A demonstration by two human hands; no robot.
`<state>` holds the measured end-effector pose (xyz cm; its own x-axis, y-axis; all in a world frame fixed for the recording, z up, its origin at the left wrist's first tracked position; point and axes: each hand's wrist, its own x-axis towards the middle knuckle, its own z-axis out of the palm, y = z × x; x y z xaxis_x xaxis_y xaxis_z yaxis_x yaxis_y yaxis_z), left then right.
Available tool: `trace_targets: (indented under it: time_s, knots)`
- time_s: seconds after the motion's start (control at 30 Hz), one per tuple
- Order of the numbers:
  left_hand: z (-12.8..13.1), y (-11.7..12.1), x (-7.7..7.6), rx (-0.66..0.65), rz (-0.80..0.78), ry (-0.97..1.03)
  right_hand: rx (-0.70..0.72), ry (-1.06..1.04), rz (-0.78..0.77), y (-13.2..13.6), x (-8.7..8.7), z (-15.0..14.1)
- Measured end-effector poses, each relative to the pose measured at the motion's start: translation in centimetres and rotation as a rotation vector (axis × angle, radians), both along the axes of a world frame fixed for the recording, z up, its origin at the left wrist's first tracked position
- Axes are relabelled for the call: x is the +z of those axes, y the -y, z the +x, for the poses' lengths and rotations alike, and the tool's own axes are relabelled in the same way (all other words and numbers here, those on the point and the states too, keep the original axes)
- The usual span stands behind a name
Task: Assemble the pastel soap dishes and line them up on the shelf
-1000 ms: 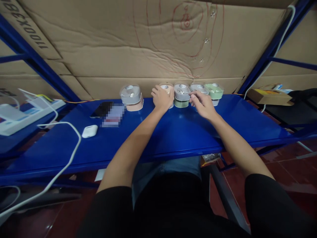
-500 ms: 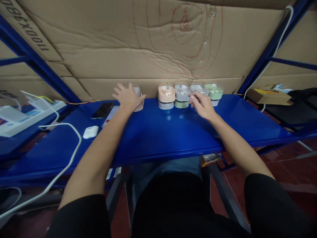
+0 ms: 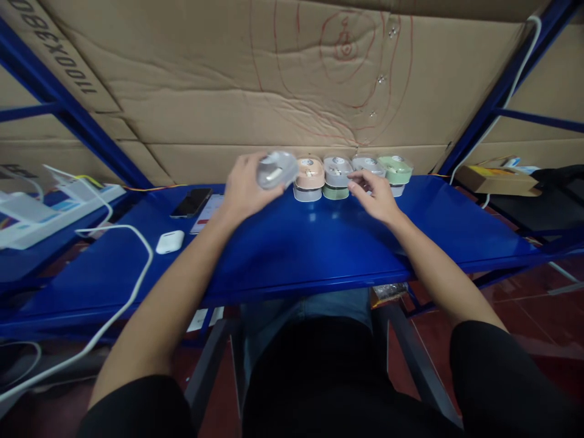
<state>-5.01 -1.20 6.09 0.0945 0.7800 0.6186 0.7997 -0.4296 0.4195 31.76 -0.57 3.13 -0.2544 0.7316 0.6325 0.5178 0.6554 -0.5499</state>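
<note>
My left hand point(image 3: 244, 188) is closed round a small grey box with a clear lid point(image 3: 275, 169), held just left of a row of similar boxes at the back of the blue shelf point(image 3: 319, 243). The row runs from a peach box on a white one point(image 3: 309, 179), past a grey box on a green one point(image 3: 336, 176), to a light green box point(image 3: 395, 166). My right hand point(image 3: 376, 194) rests on the shelf in front of the row, fingers loosely curled, fingertips touching a grey box point(image 3: 365, 164).
A black phone point(image 3: 191, 202) and a card lie at the back left. A white earbud case point(image 3: 170, 241) sits beside a white cable point(image 3: 132, 267). White cartons point(image 3: 27, 213) stand far left, a flat cardboard box point(image 3: 497, 178) far right. Cardboard sheets form the back wall.
My left hand left the peach box, reached left to the separate stack, and now carries the grey box back to the row. The right hand has stayed put.
</note>
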Motion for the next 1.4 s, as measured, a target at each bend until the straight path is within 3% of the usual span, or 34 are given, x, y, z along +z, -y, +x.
trace_targets:
  time_s: [0.1,0.17,0.37,0.47,0.6,0.8,0.9,1.1,1.2,1.3,1.4]
  knots:
    - [1.9,2.3,-1.2,-0.391,-0.106,-0.132,0.154,0.069,0.021,0.5,0.0,-0.5]
    - [3.3,3.5,-2.6,-0.547,-0.200,-0.159,0.279,0.154,-0.003,0.9,-0.3,-1.0]
    - [5.7,4.3,-6.4,-0.680,-0.329,-0.045,0.455,0.372,-0.119,1.8,-2.0,-2.8]
    - [5.6,4.1,-6.9,-0.659,-0.337,0.009,0.450,0.393,-0.129,2.1,-2.2,-3.3]
    - [4.8,3.8,-6.8,-0.632,-0.356,0.026,0.374,0.391,-0.140,2.1,-1.2,-2.6]
    - [3.7,3.9,-5.8,-0.658,-0.349,-0.106,0.149,0.402,-0.216,-0.7,0.4,2.8]
    - [3.7,4.2,-5.4,-0.689,-0.363,-0.169,0.036,0.470,-0.230,-3.1,-0.5,5.6]
    - [4.0,4.1,-5.7,-0.688,-0.331,-0.109,0.085,0.528,-0.156,-5.4,-2.5,7.3]
    - [3.7,3.4,-5.8,-0.624,-0.306,-0.063,0.052,0.604,-0.286,-4.6,-1.8,6.8]
    - [2.7,2.6,-5.3,-0.472,-0.295,-0.061,-0.044,0.704,-0.449,-3.4,-0.7,6.1]
    - [1.2,2.0,-4.7,-0.337,-0.319,-0.138,-0.076,0.740,-0.487,-2.6,0.0,5.5]
